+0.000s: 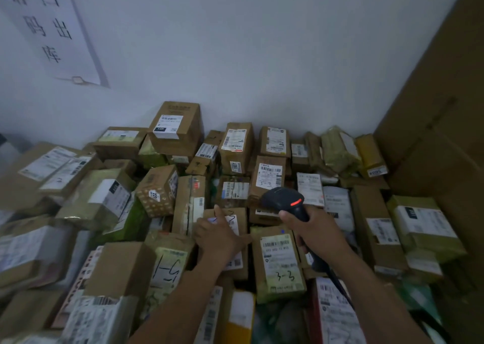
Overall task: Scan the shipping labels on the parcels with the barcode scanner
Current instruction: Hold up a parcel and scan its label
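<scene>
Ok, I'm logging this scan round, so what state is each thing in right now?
Scanner: held, red light lit, head pointing at the pile.
Right hand: wrapped round the scanner's handle.
Left hand: flat on a brown parcel, fingers straight.
Brown parcel: label up, partly covered by the left hand.
Near parcel marked 3-3: lying label up, untouched.
Wall notice: stuck on the wall.

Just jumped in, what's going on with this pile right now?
A person leans over a heap of labelled parcels against a wall. The right hand grips the scanner, its red light on, head aimed forward over the boxes. The left hand rests on a box in the middle of the heap.
</scene>
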### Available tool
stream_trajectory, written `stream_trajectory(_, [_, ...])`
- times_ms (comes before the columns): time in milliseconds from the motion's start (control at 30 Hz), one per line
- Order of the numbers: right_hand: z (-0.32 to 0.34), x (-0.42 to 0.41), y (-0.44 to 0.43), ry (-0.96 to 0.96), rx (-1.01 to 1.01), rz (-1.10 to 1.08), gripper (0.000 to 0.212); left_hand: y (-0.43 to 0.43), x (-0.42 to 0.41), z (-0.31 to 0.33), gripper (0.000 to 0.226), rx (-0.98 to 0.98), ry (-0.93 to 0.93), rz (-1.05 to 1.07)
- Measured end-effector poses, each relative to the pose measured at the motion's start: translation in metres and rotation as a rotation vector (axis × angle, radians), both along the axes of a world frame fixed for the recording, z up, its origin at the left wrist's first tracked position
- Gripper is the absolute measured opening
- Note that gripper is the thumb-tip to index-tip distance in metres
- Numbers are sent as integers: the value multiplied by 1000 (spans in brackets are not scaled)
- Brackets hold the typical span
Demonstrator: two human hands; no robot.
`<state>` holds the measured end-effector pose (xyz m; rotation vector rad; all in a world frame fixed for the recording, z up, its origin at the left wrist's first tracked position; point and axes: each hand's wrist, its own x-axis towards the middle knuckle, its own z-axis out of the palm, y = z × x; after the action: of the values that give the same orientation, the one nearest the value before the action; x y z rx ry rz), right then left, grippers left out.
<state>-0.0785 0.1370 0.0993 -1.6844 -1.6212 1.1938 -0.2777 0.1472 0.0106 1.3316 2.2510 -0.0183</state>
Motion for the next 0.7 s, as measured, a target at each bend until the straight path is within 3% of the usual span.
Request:
stream_trajectory(233, [7,2,-23,43,-23,-57,25,4,-7,34,126,310,-196,71])
stream_trajectory(400, [29,-17,-25,297,-15,-62,23,-9,-10,82,133,512,-300,133])
stream_trajectory(467, [37,-27,-26,312,-8,-51,17,-21,-5,100,132,567,-385,200])
stream_trajectory(533, [39,-36,-28,325,-24,-46,17,-31,-7,110,107,632,-583,315])
stream_trajectory(633, [39,-45,-33,409,-85,-98,25,-48,-24,120,39,642,-803,402])
stream_trajectory(700, [39,-50,-36,494,-106,-129,28,-55,-40,121,36,580,-884,323])
